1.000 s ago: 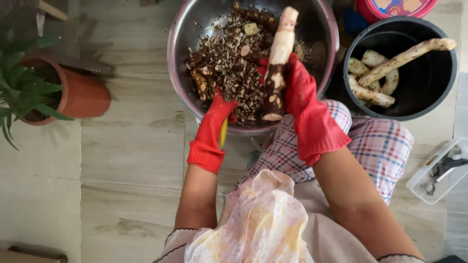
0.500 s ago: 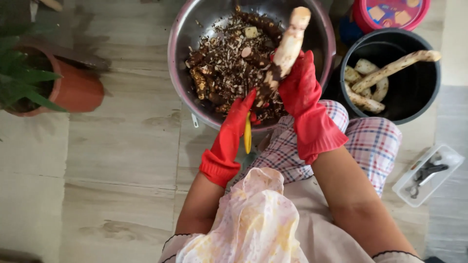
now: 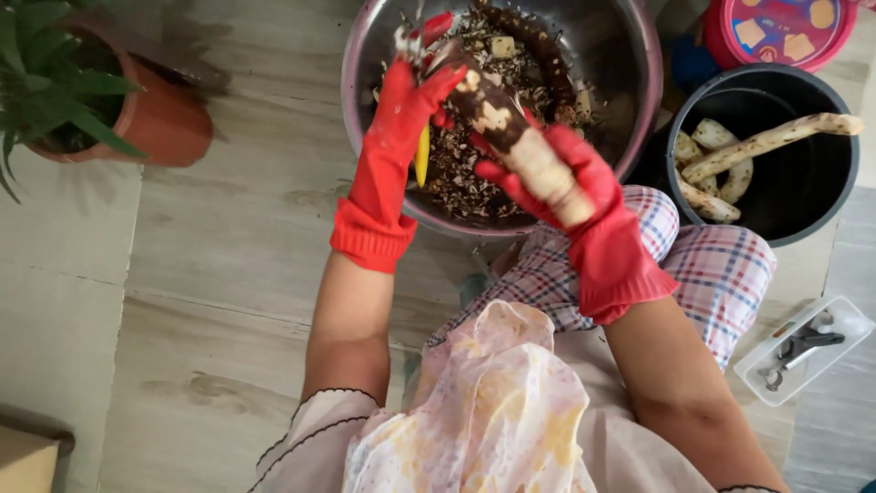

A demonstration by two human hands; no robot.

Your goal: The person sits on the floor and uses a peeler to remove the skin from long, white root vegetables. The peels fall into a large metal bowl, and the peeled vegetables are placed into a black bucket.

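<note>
Both my hands wear red rubber gloves. My right hand (image 3: 584, 205) grips a long root (image 3: 520, 146), pale where peeled and dark brown where the skin remains, tilted over a large steel bowl (image 3: 365, 55). My left hand (image 3: 401, 110) holds a yellow-handled peeler (image 3: 422, 155) against the root's dark upper end. The bowl holds a heap of brown peelings (image 3: 456, 173) and some root pieces. My knee in checked cloth lies under the right hand.
A black bucket (image 3: 826, 201) at the right holds several peeled pale roots (image 3: 771, 139). A pink lidded tub (image 3: 780, 32) stands behind it. A terracotta pot with a green plant (image 3: 155, 123) sits at the left. A clear tray with metal tools (image 3: 803, 351) lies at lower right.
The root has swung from pointing up-right to lying with its peeled end toward me. My left hand has risen from the bowl's near rim to the root's dark end.
</note>
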